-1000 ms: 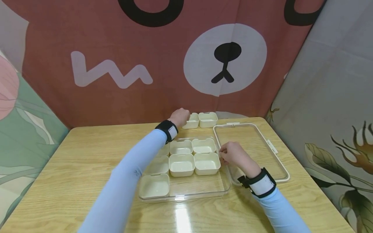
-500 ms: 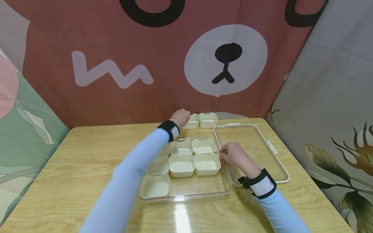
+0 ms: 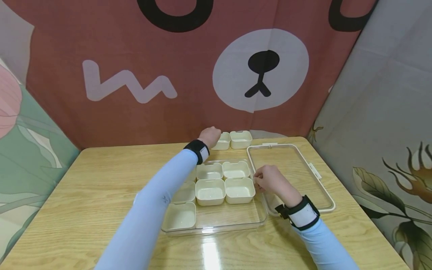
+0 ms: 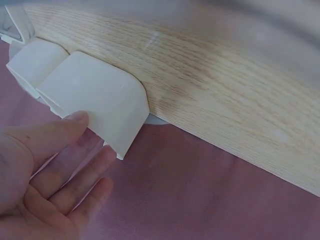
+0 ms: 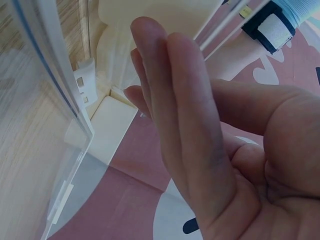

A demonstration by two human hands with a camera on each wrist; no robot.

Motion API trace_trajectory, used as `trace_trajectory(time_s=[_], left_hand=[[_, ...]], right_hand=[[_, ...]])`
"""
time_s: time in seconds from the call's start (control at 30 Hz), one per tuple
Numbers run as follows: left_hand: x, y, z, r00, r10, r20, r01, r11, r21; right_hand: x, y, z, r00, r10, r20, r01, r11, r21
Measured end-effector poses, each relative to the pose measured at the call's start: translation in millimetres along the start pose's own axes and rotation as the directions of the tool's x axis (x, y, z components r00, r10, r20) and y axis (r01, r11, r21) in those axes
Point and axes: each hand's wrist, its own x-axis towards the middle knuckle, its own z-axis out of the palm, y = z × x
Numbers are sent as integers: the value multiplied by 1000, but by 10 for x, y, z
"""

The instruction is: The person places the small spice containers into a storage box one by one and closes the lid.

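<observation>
At the back of the table my left hand (image 3: 210,137) pinches the rim of a small cream plastic box (image 3: 222,141). In the left wrist view the thumb lies on the outer wall of this box (image 4: 95,95), and the index fingertip is hidden behind its edge. A second cream box (image 3: 241,139) stands close beside it. My right hand (image 3: 270,178) stays at the right rim of a clear tray (image 3: 233,223), beside a cream box (image 3: 240,190). Its fingers (image 5: 192,85) are nearly straight; whether they touch the rim, I cannot tell. Several cream boxes sit inside the tray, some behind my left forearm.
A clear lid (image 3: 290,168) with a white rim and clips lies right of the tray, partly under my right hand. The wooden table (image 3: 108,180) ends at a hanging cloth with a bear print (image 3: 195,112). Patterned cloths hang on both sides.
My left hand has shifted very slightly to the right at the far box. The right hand, the tray and the lid look unmoved.
</observation>
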Motion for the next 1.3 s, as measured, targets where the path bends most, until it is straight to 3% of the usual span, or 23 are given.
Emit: trace_trajectory(time_s=[0.27, 1.03, 1.3], left_hand=[[-17, -19, 15, 1000, 12, 15, -11, 998, -58], [-39, -65, -1, 1000, 27, 2, -27, 999, -26], [-119, -74, -139, 995, 62, -73, -64, 998, -23]], right_hand=[[-8, -14, -5, 1000, -13, 3, 13, 1000, -5], [-8, -36, 14, 1000, -2, -1, 2, 1000, 8], [-13, -16, -1, 1000, -6, -10, 6, 1000, -19]])
